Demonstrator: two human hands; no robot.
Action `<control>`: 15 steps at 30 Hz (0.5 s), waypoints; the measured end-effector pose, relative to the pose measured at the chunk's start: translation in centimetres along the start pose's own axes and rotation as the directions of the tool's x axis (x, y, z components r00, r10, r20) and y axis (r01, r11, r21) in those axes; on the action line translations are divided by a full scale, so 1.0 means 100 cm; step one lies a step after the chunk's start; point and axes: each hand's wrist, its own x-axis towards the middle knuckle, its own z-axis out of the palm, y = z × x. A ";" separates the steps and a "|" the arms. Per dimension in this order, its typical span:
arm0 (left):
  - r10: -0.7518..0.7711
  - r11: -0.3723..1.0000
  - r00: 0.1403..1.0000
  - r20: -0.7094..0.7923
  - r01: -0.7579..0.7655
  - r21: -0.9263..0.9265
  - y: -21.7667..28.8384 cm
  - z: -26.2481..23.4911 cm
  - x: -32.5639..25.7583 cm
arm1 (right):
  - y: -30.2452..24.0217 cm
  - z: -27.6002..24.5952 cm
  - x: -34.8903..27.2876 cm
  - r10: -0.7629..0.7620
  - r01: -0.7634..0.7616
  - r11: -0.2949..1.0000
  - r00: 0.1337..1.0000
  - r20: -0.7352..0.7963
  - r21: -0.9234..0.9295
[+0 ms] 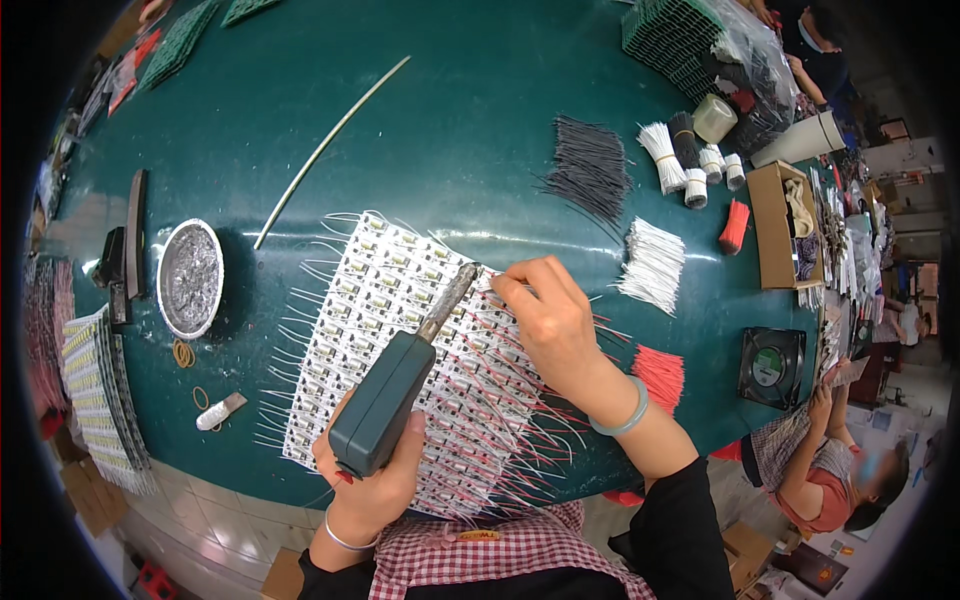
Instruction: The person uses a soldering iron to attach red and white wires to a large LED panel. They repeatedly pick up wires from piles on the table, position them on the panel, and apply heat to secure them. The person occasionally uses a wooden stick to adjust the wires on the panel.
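My left hand (372,480) is wrapped round the dark green body of a soldering gun (380,405). Its metal tip reaches the upper right edge of a white circuit board panel (345,340), close to my right fingertips. There my right hand (548,318) pinches what looks like a thin wire, mostly hidden by the fingers. Rows of small components cover the panel. White wires (290,345) stick out along its left side, and red and white wires (510,410) lie over its right part.
Loose black wires (590,170), white wires (653,265) and red wires (658,378) lie to the right, near a small fan (772,367) and a cardboard box (770,230). At left stands a bowl (164,280) of silvery material. A pale rod (330,150) lies beyond the panel. Another person (835,470) sits at right.
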 end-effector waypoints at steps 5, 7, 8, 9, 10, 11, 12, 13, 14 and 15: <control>-0.064 0.998 0.997 -0.044 0.064 -0.012 -0.002 -0.004 -0.007 | -0.008 -0.009 0.001 -0.032 0.030 0.995 0.999 -0.023 -0.095; -0.089 0.996 0.995 -0.048 0.088 -0.020 -0.003 -0.006 -0.010 | -0.014 -0.011 -0.002 -0.035 0.033 0.997 0.999 -0.026 -0.070; -0.091 0.996 0.995 -0.046 0.090 -0.022 -0.003 -0.007 -0.011 | -0.017 -0.011 -0.003 -0.037 0.035 0.998 0.999 -0.028 -0.057; -0.091 0.996 0.995 -0.044 0.090 -0.024 -0.004 -0.007 -0.012 | -0.018 -0.009 -0.005 -0.025 0.025 0.999 1.000 -0.013 -0.034; -0.100 0.995 0.994 -0.039 0.099 -0.027 -0.004 -0.008 -0.013 | -0.018 -0.007 -0.007 -0.014 0.014 1.000 1.000 0.001 -0.012; -0.109 0.994 0.993 -0.035 0.108 -0.031 -0.005 -0.008 -0.015 | -0.018 -0.005 -0.009 -0.003 0.003 1.000 1.000 0.016 0.011; -0.119 0.992 0.992 -0.032 0.118 -0.034 -0.005 -0.008 -0.016 | -0.017 -0.003 -0.011 -0.004 0.003 1.000 1.000 0.023 0.014; -0.100 0.994 0.995 -0.023 0.100 -0.036 -0.005 -0.009 -0.015 | -0.016 -0.001 -0.012 -0.004 0.003 1.000 1.000 0.030 0.017; -0.081 0.996 0.997 -0.014 0.081 -0.038 -0.005 -0.009 -0.015 | -0.016 0.000 -0.013 -0.004 0.003 1.000 0.999 0.037 0.020; -0.062 0.997 0.998 -0.005 0.062 -0.041 -0.005 -0.009 -0.015 | -0.016 0.000 -0.013 -0.002 0.001 1.000 0.999 0.039 0.019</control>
